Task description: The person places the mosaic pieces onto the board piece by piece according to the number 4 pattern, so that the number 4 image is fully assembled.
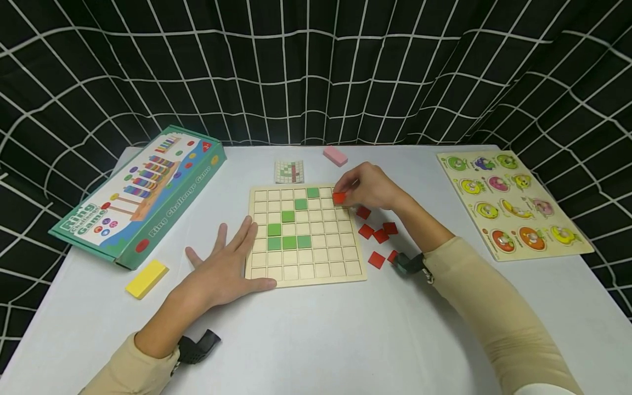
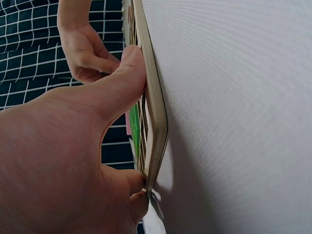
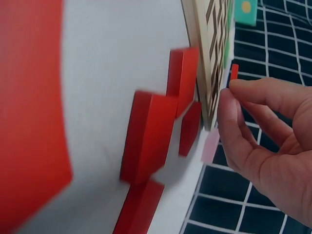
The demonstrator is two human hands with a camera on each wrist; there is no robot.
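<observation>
Over on the left a green game box point(image 1: 140, 195) lies at an angle on the white table point(image 1: 345, 340), with a yellow block point(image 1: 146, 278) just in front of it. The left hand point(image 1: 224, 269) lies flat, palm down, fingers spread and straight, gripping nothing; its thumb runs along the near-left corner of the wooden grid board point(image 1: 306, 237). From the left wrist you see what the head view cannot: the thumb point(image 2: 119, 83) pressed right against the board's thin edge point(image 2: 155, 112), steadying it. The board sits mid-table with seven green tiles point(image 1: 288, 229) in its cells, forming a bent line. Beyond it lie a small pattern card point(image 1: 289, 171) and a pink block point(image 1: 335, 156). The right forearm reaches in from the lower right, the wrist bent over the board's far-right corner, and the right hand point(image 1: 370, 186) pinches a red tile point(image 1: 339, 197) between thumb and curled fingers, just above the cells in the top rows. The right wrist view shows that tile point(image 3: 234, 71) edge-on at the fingertips point(image 3: 243, 90), slightly clear of the board. Loose red tiles point(image 1: 380, 236) are scattered on the table just right of the board, some touching. Far right lies a yellow peg puzzle point(image 1: 513, 203).
</observation>
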